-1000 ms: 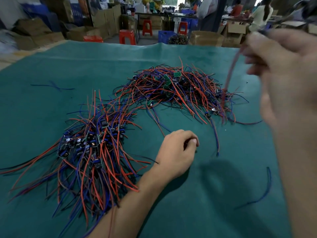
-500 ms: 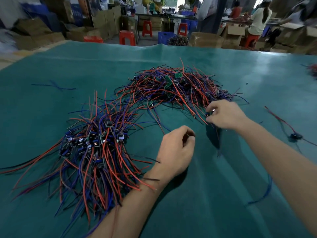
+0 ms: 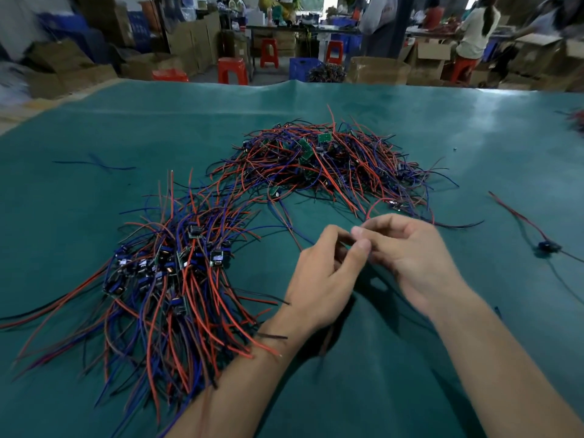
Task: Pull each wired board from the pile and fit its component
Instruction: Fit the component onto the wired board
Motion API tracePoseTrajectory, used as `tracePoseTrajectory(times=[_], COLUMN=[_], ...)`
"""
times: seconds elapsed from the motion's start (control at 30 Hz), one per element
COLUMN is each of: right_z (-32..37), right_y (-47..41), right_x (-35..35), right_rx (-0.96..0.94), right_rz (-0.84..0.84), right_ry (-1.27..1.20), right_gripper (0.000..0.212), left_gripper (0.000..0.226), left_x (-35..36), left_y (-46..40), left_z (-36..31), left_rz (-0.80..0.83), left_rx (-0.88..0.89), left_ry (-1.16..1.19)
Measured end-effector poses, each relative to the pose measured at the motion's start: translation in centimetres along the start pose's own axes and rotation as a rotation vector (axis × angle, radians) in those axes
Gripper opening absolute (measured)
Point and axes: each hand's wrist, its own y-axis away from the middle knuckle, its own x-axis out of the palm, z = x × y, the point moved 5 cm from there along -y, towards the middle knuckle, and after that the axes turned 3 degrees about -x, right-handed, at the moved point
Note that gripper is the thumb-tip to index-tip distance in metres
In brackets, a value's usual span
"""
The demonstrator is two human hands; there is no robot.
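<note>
Right hand (image 3: pixel 410 257), raised near the camera 1.0 s ago and at the far pile's (image 3: pixel 331 162) edge 0.5 s ago, now meets left hand (image 3: pixel 322 279) fingertip to fingertip; held item hidden. Left hand lifted slightly.

One head-worn wide-angle camera looks forward and down, close over the green table cover (image 3: pixel 474 137), its far edge and the workshop beyond curving across the top.

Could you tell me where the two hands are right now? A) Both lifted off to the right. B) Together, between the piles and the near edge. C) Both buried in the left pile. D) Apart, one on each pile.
B: the left hand and right hand meet fingertip to fingertip over the green cloth, nearer than both piles.
</note>
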Motion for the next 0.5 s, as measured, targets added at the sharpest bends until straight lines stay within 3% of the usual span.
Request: tracePoseTrajectory(times=[0.1, 0.2, 0.3, 0.4, 0.5], right_z=[-1.0, -1.0, -0.9, -1.5, -1.6], right_y=[0.4, 0.7, 0.7, 0.7, 0.6], right_x=[0.5, 0.0, 0.0, 0.2, 0.3], right_rx=[0.007, -0.009, -0.029, 0.072, 0.105], right_rz=[-0.058, -0.048, -0.060, -0.082, -0.061], right_ry=[-0.092, -0.193, -0.165, -0.307, -0.333], right_gripper=[0.006, 0.007, 0.013, 0.023, 0.015], left_gripper=[0.024, 0.002, 0.011, 0.009, 0.009], left_x=[-0.2, -0.1, -0.2, -0.4, -0.4], left_y=[-0.5, -0.8, -1.0, -1.2, -1.1], left_z=[0.7, 1.2, 1.6, 2.0, 1.9], left_rz=[-0.042, -0.055, -0.092, -0.120, -0.118], left_rx=[-0.024, -0.045, -0.092, -0.095, -0.080], left_ry=[0.028, 0.135, 0.179, 0.173, 0.157])
